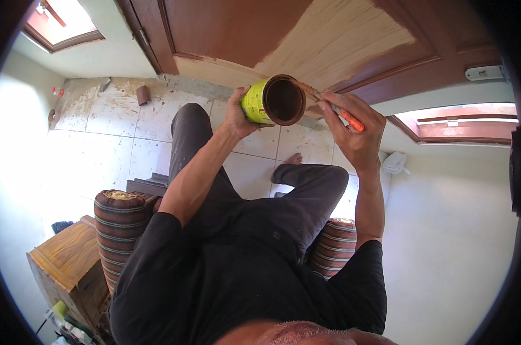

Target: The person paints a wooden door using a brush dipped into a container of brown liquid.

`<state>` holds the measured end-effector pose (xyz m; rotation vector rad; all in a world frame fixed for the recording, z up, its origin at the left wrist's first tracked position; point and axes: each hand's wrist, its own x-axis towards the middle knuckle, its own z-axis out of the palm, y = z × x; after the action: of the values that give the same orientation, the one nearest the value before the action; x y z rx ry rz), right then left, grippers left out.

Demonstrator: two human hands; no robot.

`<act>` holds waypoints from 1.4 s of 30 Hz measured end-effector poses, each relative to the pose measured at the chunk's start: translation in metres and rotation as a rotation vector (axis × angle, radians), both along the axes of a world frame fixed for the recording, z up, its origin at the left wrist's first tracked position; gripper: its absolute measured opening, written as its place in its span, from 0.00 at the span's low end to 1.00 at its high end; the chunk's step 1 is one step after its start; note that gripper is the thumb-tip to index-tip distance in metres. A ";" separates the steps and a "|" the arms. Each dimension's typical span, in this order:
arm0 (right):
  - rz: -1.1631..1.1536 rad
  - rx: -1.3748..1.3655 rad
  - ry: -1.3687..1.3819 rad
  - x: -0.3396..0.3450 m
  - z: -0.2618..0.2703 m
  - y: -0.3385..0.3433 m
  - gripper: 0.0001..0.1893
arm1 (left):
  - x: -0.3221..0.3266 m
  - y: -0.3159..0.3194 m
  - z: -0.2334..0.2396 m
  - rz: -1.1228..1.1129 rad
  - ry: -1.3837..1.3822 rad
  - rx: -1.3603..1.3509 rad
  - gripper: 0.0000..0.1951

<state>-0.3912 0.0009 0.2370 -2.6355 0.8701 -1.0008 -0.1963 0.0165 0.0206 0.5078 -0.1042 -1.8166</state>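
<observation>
My left hand (240, 115) grips a yellow-green paint can (255, 101) from its side, tilted so the dark brown inside shows. In my right hand (356, 125) is a paintbrush (350, 120) with an orange handle end. Its brown-coated bristles lie at the can's rim, on the right side. Beyond both hands stands a wooden panelled door (234, 30), coated reddish brown in large part. A bare, pale wood patch (329, 39) runs across its panel and along the lower left.
I sit in an armchair with striped, padded arms (121, 237). A wooden cabinet (66, 254) stands at the left. On the stained tile floor (109, 138) lie a brown curved piece (143, 95) and a tape roll (53, 115). A white plastic bag (395, 163) rests by the right wall.
</observation>
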 end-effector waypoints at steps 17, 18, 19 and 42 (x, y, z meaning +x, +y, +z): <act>-0.165 0.678 -0.328 -0.011 -0.037 0.003 0.09 | -0.004 -0.005 0.003 0.055 -0.012 0.110 0.35; -0.208 0.695 -0.316 -0.011 -0.040 -0.001 0.09 | -0.004 -0.003 0.002 0.055 -0.017 0.113 0.35; -0.232 0.671 -0.336 -0.012 -0.042 -0.005 0.09 | -0.003 -0.002 0.003 0.055 -0.022 0.115 0.35; -0.217 -0.098 -0.124 -0.141 -0.092 -0.093 0.12 | -0.001 -0.014 -0.005 0.171 0.023 0.140 0.40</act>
<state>-0.5322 -0.0918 0.1451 -2.5647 1.1226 -1.2746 -0.1971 0.0022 0.0155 0.5770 0.0808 -1.6686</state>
